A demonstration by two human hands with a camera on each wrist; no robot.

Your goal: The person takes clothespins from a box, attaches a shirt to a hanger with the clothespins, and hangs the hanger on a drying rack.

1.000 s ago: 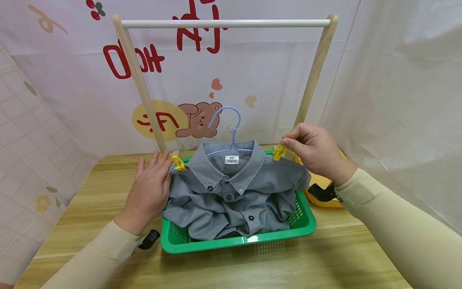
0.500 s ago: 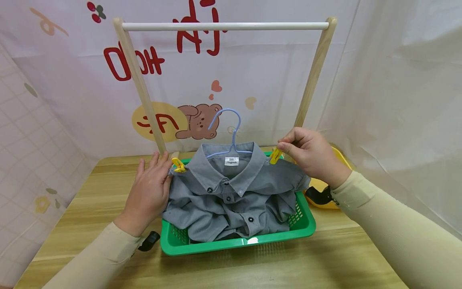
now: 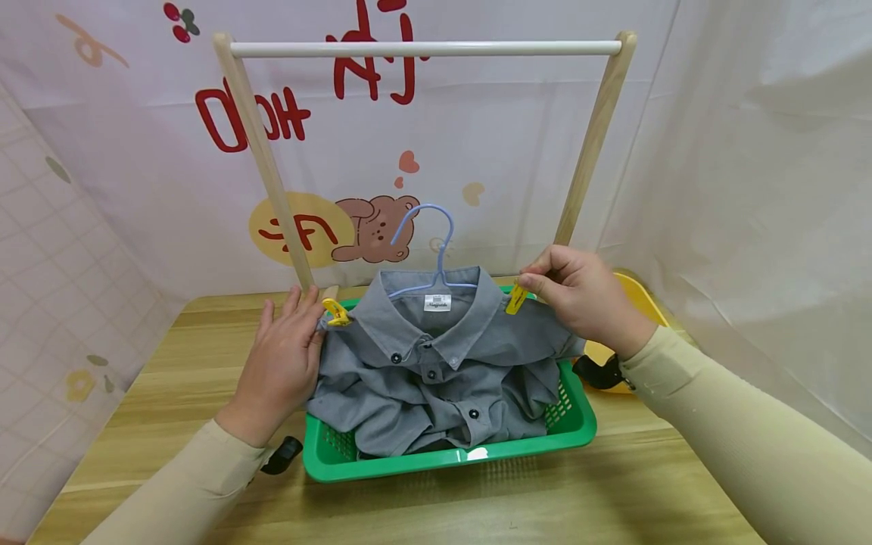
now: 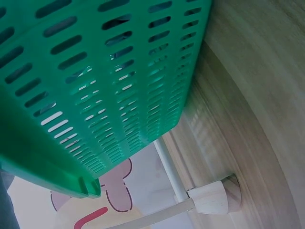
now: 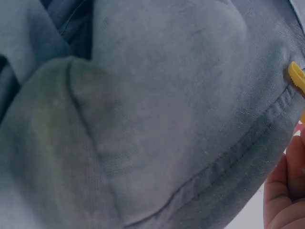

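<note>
A grey button-up shirt [image 3: 409, 386] lies bunched in the green basket [image 3: 450, 457]. Its collar stands around a light blue hanger [image 3: 443, 261], whose hook rises above it. My right hand [image 3: 586, 299] pinches a yellow clothespin [image 3: 515, 298] between thumb and fingers, its tip down at the shirt's right shoulder. That same clothespin [image 5: 296, 76] meets the seam in the right wrist view. A second yellow clothespin [image 3: 337, 312] sits on the left shoulder. Beside it rests my left hand [image 3: 282, 363], fingers extended at the shoulder's edge; its thumb is partly hidden.
Behind the basket stands a rack with wooden posts [image 3: 596, 144] and a white bar [image 3: 422, 49]. A yellow container [image 3: 633, 299] is partly behind my right hand. Everything stands on a wooden table [image 3: 177, 393] against a printed cloth backdrop [image 3: 518, 151].
My right hand has moved slightly left and down with the clothespin, bringing it onto the shirt's right shoulder near the collar. The left hand has stayed in place.
</note>
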